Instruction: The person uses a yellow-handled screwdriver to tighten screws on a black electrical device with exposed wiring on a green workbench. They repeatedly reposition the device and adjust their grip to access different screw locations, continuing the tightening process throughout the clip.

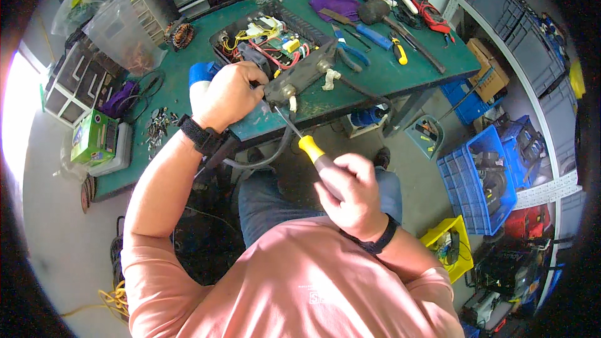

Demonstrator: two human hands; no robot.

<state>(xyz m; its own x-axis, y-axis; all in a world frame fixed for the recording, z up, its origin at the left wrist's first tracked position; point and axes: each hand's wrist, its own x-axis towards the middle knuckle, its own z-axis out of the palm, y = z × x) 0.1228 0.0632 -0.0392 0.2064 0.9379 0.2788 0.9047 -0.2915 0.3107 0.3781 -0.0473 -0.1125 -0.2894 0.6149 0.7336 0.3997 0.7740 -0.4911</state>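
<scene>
1. Even, fairly bright daylight fills the scene, and colours read clearly.
2. A blown-out white glare sits at the far left edge, where light enters.
3. Soft shadow lies under the desk (400,72) and around the person's legs.
4. Fisheye bending curves straight edges near the rim; the corners go black.
5. The centre is sharp; detail at the rim is soft.

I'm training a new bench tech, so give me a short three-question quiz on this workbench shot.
1. True or false: the right hand holds a yellow-handled screwdriver.
2. Where does the left hand rest? A) on the blue crate B) on the opened black device C) on the mallet
3. What colour is the bench top?

Key: 1 true; 2 B; 3 green.
</scene>
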